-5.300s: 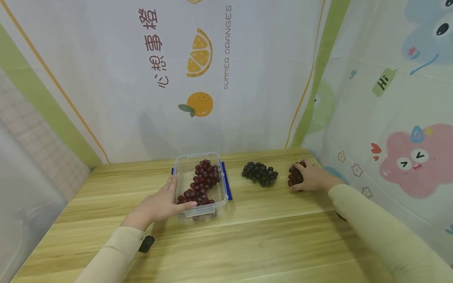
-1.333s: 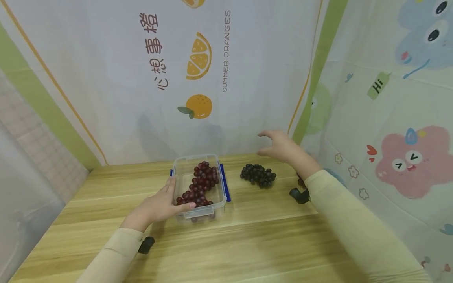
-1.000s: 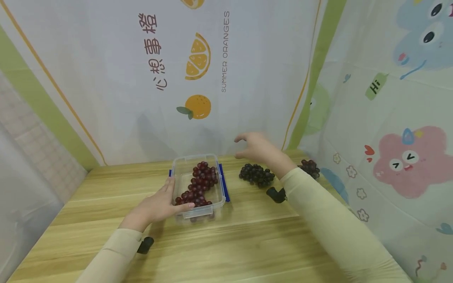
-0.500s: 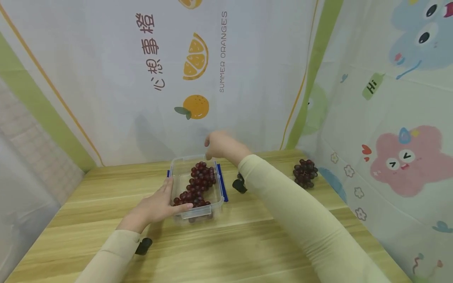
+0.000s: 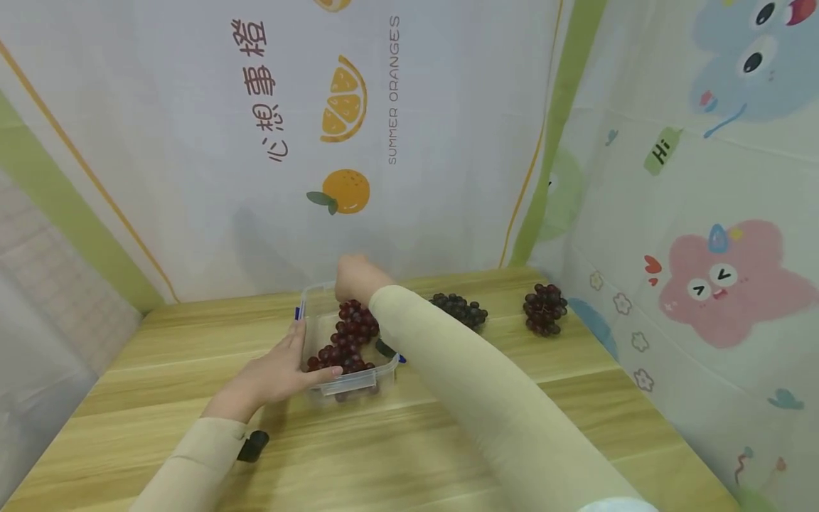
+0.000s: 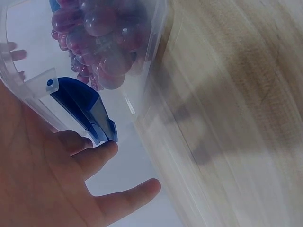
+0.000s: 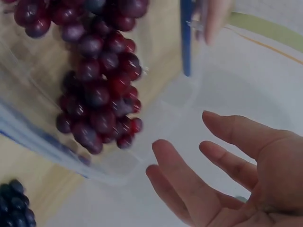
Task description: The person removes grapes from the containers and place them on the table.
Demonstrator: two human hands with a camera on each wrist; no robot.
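Dark red grapes (image 5: pixel 355 328) lie in a clear plastic box (image 5: pixel 348 385) with blue side latches, one being the blue latch (image 6: pixel 80 104). My left hand (image 5: pixel 275 377) rests at the near left corner, straight fingers along the side and thumb over the front rim. My right hand (image 5: pixel 357 277) hovers over the far end of the box, back of the hand toward the head camera. In the right wrist view its fingers (image 7: pixel 180 179) are spread and loosely bent, with nothing between them, close to the grapes.
A bunch of black grapes (image 5: pixel 462 310) sits right of the box, partly behind the right sleeve (image 5: pixel 486 398). Farther right lies another bunch of dark red grapes (image 5: pixel 544 310). The wooden table (image 5: pixel 576 398) meets a printed cloth (image 5: pixel 441 213) at its back edge.
Earlier my right hand held the rightmost red bunch; it let go, then moved left past the black grapes to above the box. My left hand has stayed at the box.
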